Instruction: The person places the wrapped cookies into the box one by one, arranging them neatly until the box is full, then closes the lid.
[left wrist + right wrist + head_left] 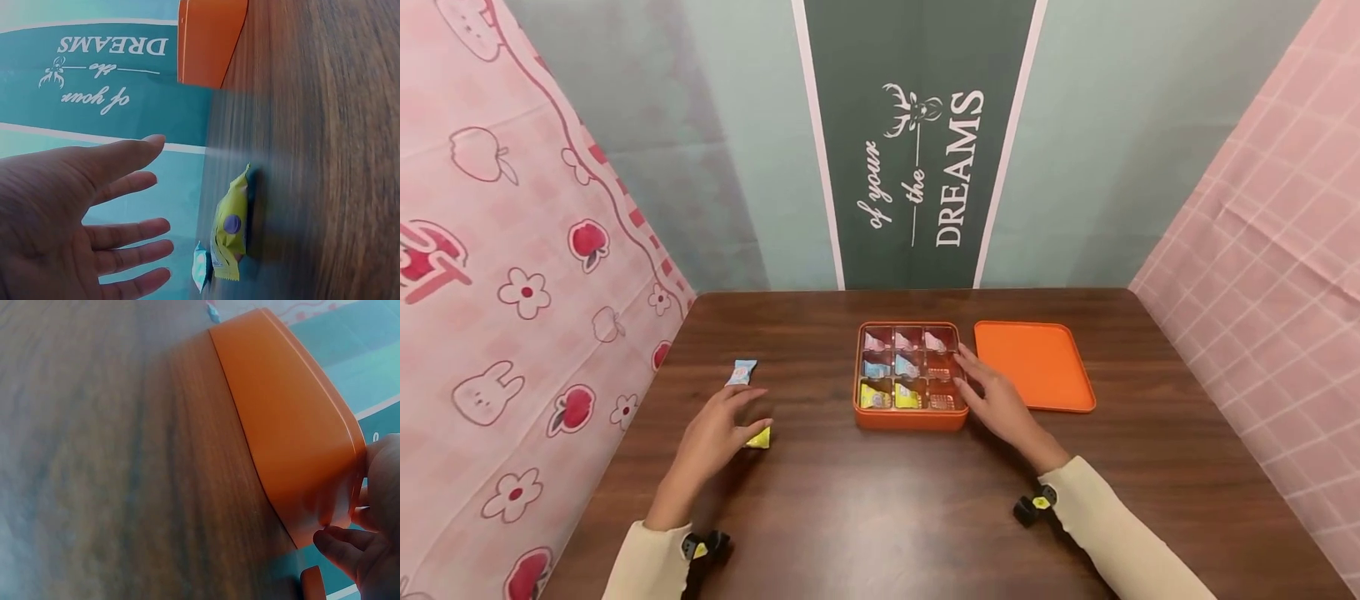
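An orange box (912, 421) with a clear divided insert stands mid-table. Its back row holds pink-wrapped candies (905, 342). Blue ones (907, 365) sit in the left and middle compartments of the middle row, with yellow ones (907, 395) likewise in the front row. No candy shows in the right compartments of those two rows. My right hand (996, 406) touches the box's right side and rim with extended fingers. To the left, my left hand (715, 433) hovers, fingers apart and holding nothing, by a loose yellow candy (230, 228) and a loose blue candy (742, 372).
An orange lid (1037, 367) lies flat on the brown wooden table (865, 517), right of the box and beyond my right hand. Printed cloths hang behind the table and along both sides.
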### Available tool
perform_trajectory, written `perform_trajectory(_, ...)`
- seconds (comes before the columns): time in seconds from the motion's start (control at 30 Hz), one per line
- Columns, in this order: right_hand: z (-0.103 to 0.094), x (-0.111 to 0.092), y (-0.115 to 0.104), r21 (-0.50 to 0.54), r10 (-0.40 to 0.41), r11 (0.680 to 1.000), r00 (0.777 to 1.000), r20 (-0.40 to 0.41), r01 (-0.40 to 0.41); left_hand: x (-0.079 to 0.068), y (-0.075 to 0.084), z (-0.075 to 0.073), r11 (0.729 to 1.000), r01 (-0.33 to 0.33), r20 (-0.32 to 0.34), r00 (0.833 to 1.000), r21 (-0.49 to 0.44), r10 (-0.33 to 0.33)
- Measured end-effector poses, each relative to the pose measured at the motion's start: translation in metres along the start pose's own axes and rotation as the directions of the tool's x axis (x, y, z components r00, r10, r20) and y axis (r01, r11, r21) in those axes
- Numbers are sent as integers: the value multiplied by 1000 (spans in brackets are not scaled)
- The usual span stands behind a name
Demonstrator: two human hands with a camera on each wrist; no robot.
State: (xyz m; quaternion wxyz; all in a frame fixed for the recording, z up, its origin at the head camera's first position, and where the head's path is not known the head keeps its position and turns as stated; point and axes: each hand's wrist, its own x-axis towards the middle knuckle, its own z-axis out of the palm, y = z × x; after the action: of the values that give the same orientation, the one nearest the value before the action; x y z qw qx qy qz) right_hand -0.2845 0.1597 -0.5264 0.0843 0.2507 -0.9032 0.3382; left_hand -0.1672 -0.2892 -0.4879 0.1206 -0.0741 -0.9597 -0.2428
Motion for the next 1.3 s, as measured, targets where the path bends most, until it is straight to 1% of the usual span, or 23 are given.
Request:
perform_trajectory(0.23,-13,0,12,-20,15,1000,1000,-13,-15,13,4,12,1000,-13,43,999,-23,14)
perform_trajectory(0.37,-20,-2,16,-37,9,999,1000,-25,-10,18,7,17,999,-7,69,998,-49,10)
perform_trajectory(0.47,-23,-3,17,-46,-7,999,999,-50,5,20,8,19,998,-1,99,995,-67,7)
perform_trajectory(0.57,-21,-3,16,-46,-54,998,996,-74,50,15,6,17,998,12,129,992,-67,-3)
perform_trajectory(0.67,-13,-5,12,-37,-77,997,993,-84,74,5,1,12,999,14,153,988,-45,-7)
perform_trajectory(0.77,-3,-8,8,-27,-69,997,995,-70,68,-7,-4,8,999,23,174,985,-30,-17)
perform_trajectory(0.87,3,-8,6,-21,-61,998,997,-56,60,-15,-10,6,999,21,180,984,-43,-12)
perform_trajectory(1.0,4,-6,2,-15,-39,999,998,-45,38,-16,-14,3,998,-17,159,987,-55,26)
perform_trajectory(1.1,4,-3,0,-17,-26,1000,999,-42,26,-15,-17,0,998,-30,145,989,-49,36)
perform_trajectory(1.2,3,-1,-1,-18,-25,1000,999,-43,24,-15,-20,-2,998,-16,156,988,-53,24)
perform_trajectory(1.3,4,1,-2,-20,-30,999,999,-41,30,-16,-22,-3,998,20,172,985,-53,-10)
